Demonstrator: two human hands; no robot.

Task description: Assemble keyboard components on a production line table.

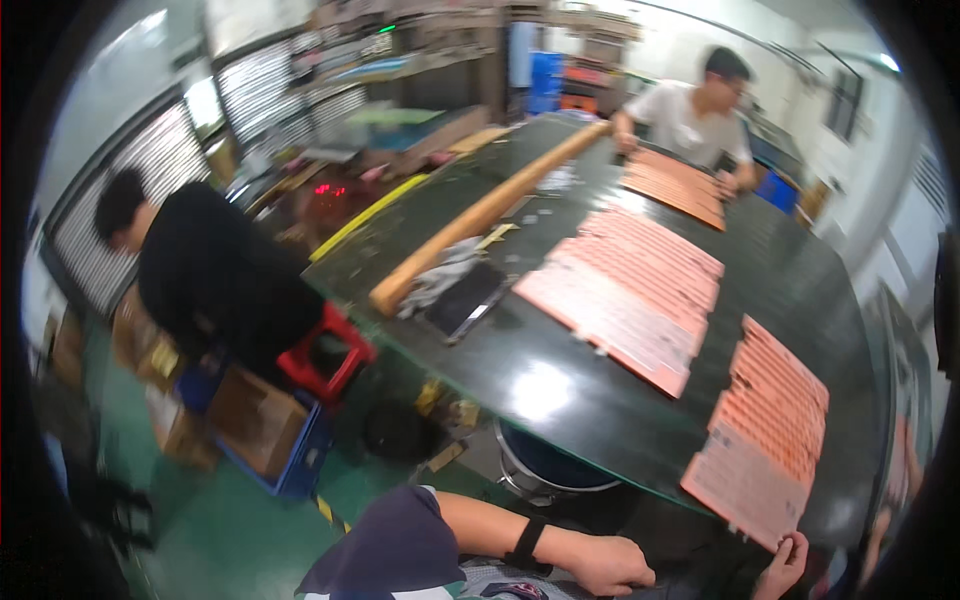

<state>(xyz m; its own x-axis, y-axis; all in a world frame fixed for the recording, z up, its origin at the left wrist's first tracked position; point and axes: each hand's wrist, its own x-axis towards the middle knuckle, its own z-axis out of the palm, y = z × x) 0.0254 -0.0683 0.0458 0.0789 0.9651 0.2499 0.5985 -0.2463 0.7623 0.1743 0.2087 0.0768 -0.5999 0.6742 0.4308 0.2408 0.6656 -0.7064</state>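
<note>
Holding the near sheet (765, 420) by its lower corner, the right hand (783, 568) works at the lower right of the frame. Its thumb and fingers are close together on the sheet edge; how far they reach underneath cannot be seen. The left hand (612, 567) is at the lower centre, apart from the sheet, fingers curled inward; whether anything is inside them cannot be told.

Location: the near sheet, salmon-coloured and ridged over its upper part, lies at the right of the dark table (775, 275), its lower corner at the table edge. The middle sheet (630, 290) lies flat to its upper left. At the upper right, a co-worker has both hands on the far sheet (675, 185).

Recommended handling:
1. Grip the flat margin, not the ridges or the notched sides.
2. Bring the left hand to the opposite lower corner before any lifting, as one-corner support would probably let the sheet bend.
3. Slide or turn the sheet level, with even pull on both corners.
4. Maintain the gap to the middle sheet; the edge tabs could catch.
</note>
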